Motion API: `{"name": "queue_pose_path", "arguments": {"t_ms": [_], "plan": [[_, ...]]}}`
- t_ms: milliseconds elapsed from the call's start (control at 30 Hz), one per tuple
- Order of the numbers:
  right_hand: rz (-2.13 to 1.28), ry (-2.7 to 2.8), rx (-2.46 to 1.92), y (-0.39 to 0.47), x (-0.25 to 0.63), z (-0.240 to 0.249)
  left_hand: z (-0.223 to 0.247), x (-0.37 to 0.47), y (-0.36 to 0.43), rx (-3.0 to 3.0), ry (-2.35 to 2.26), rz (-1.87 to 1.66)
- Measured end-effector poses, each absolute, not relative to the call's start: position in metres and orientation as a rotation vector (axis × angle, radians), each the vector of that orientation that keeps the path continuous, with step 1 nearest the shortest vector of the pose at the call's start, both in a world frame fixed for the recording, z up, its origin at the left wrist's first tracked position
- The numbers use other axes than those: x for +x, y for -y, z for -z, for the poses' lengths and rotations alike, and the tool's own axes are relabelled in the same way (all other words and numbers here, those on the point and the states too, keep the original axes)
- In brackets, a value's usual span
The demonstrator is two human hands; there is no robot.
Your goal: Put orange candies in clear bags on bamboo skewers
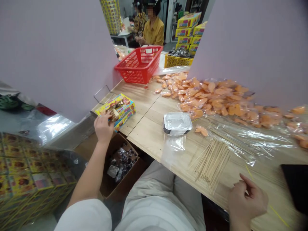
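Note:
My left hand point(104, 127) is at the near left corner of a yellow and blue printed box point(125, 109), its fingers closed around a small brown and gold packet point(114, 115) at the box's top. Over the table's right edge, my right hand point(247, 199) is curled with the index finger partly raised; what it holds, if anything, is hidden. Between the hands are a stack of foil trays point(177, 123) and a bundle of thin wooden sticks point(213, 162), which lies just left of my right hand.
Orange pieces in clear bags point(216, 96) spread across the back right. A red basket point(141, 65) stands at the far edge. Below the table, an open carton point(120, 166) holds dark wrapped items. A black object point(295, 186) lies far right. Two people sit beyond.

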State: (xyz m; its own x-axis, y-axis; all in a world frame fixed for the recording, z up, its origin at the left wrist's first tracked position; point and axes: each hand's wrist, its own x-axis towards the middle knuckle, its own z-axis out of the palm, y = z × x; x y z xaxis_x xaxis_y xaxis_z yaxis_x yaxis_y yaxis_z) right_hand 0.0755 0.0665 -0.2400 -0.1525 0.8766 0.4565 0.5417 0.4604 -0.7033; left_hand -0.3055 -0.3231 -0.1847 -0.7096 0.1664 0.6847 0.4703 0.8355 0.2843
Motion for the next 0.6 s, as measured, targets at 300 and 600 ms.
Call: {"name": "queue_pose_path", "arguments": {"t_ms": [300, 600], "plan": [[-0.247, 2.007, -0.684, -0.043, 0.054, 0.197, 0.169, -0.254, 0.274, -0.619, 2.0, 1.008], [-0.111, 2.279, 0.043, 0.011, 0.008, 0.09, 0.179, -0.136, 0.16, -1.439, 1.952, 1.672]]}}
